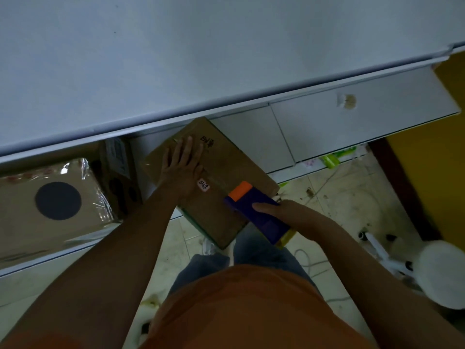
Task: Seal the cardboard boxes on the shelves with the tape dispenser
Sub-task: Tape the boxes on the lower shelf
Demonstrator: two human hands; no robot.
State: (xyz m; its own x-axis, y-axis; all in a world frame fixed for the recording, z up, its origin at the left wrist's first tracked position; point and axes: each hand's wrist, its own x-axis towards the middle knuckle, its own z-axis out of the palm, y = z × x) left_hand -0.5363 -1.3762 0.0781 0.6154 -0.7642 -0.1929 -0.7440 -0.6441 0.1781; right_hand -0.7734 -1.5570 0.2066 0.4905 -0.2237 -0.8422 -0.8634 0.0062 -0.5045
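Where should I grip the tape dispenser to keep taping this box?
Grip the purple body of the tape dispenser near its rear, coming from the right as the right hand does. Its orange front rests on the cardboard box and must stay free. The left hand presses the box flat.

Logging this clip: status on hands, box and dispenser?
Left hand flat on cardboard box, fingers straight. Right hand grips tape dispenser at box's near end. Nothing in the way.
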